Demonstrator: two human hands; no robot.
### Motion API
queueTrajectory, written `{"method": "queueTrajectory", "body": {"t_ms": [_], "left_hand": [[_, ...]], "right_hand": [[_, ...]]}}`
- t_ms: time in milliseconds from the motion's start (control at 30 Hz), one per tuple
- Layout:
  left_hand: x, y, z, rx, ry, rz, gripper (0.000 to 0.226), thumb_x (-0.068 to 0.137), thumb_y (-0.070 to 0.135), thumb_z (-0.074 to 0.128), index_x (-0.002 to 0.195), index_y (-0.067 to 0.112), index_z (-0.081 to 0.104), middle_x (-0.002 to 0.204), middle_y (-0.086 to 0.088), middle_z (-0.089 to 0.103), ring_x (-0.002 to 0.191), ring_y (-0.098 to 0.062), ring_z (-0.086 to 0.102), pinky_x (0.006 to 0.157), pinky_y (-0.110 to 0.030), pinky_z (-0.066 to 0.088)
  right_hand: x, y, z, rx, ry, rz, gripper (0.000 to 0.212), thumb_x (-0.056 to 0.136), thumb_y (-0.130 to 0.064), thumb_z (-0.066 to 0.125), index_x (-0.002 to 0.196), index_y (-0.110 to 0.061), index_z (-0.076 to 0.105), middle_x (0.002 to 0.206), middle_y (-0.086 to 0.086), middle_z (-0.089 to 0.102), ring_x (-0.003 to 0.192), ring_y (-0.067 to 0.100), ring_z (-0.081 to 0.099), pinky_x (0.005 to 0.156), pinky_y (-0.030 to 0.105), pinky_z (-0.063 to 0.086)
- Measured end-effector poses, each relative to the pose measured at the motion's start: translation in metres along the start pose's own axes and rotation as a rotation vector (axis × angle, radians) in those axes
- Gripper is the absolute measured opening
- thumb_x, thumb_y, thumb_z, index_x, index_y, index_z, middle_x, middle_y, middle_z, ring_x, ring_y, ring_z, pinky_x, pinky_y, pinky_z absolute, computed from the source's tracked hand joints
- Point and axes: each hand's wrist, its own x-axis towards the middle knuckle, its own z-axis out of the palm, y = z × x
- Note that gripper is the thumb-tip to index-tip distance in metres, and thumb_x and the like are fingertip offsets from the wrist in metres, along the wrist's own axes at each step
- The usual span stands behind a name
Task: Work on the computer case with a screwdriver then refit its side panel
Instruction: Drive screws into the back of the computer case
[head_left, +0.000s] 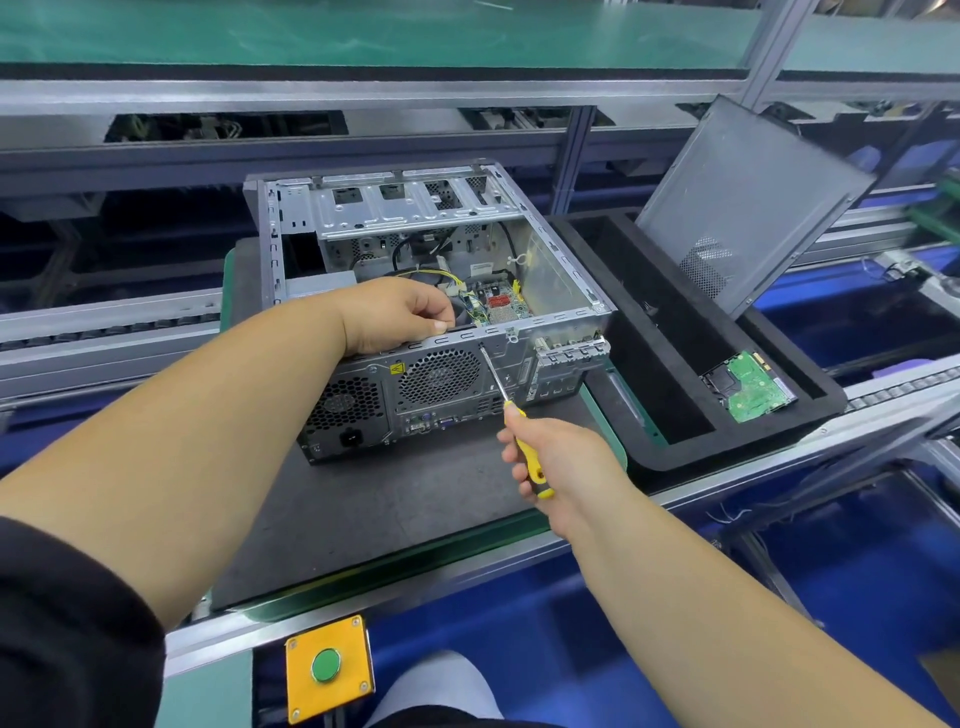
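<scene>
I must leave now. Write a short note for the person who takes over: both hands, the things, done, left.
Left hand: grips the top rear edge of the open computer case.
Right hand: holds the yellow screwdriver, tip at a screw point on the rear top edge.
Side panel: off, leaning upright in the black foam tray to the right.
Done: nothing I can confirm.
Left: finish the screw work, refit the panel.

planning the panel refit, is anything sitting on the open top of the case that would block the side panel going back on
Yes: the left hand rests on the near top edge of the computer case, its fingers curled over the rim. No loose part lies across the opening. The side panel leans upright in the foam tray to the right, apart from the case.
</scene>
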Motion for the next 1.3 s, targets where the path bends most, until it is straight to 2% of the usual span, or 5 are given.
{"method": "queueTrajectory", "body": {"t_ms": [267,400,733,967,1300], "left_hand": [[-0.001,0.001,0.000,0.005,-0.003,0.001,0.014,0.098,0.021,0.053,0.088,0.022,0.063,0.057,0.024,0.053,0.049,0.005,0.042,0.060,-0.023,0.037],[-0.001,0.000,0.000,0.005,0.004,-0.005,0.013,0.097,0.022,0.054,0.090,0.022,0.064,0.061,0.021,0.055,0.051,0.005,0.043,0.063,-0.025,0.039],[-0.002,0.004,0.001,0.011,0.012,-0.006,0.012,0.098,0.018,0.053,0.092,0.016,0.064,0.054,0.025,0.053,0.047,0.007,0.043,0.056,-0.020,0.035],[-0.001,0.003,0.001,0.008,0.011,-0.016,0.012,0.098,0.020,0.054,0.095,0.017,0.065,0.055,0.025,0.053,0.048,0.006,0.042,0.058,-0.020,0.037],[-0.001,0.003,0.001,-0.003,0.013,-0.008,0.012,0.098,0.019,0.054,0.095,0.016,0.065,0.056,0.021,0.053,0.048,0.005,0.041,0.059,-0.023,0.037]], "right_hand": [[-0.003,-0.005,-0.004,0.352,-0.249,0.179,0.048,0.098,-0.049,0.053,0.093,-0.003,0.066,0.055,0.000,0.050,0.038,0.007,0.035,0.036,0.018,0.027],[-0.007,-0.004,-0.002,0.281,-0.108,0.094,0.027,0.081,-0.035,0.080,0.084,-0.013,0.065,0.061,0.001,0.053,0.042,0.009,0.044,0.037,0.018,0.034],[-0.005,-0.009,-0.006,0.267,-0.180,0.173,0.047,0.100,-0.048,0.049,0.087,-0.006,0.065,0.052,0.000,0.053,0.037,0.005,0.037,0.035,0.015,0.030],[-0.007,-0.001,-0.002,0.201,-0.033,0.025,0.028,0.082,-0.034,0.080,0.092,-0.010,0.069,0.059,-0.001,0.061,0.046,0.008,0.053,0.045,0.019,0.047],[-0.006,-0.005,0.000,0.323,-0.181,0.177,0.055,0.100,-0.051,0.045,0.089,-0.004,0.069,0.052,0.000,0.054,0.037,0.007,0.039,0.036,0.017,0.031]]}}
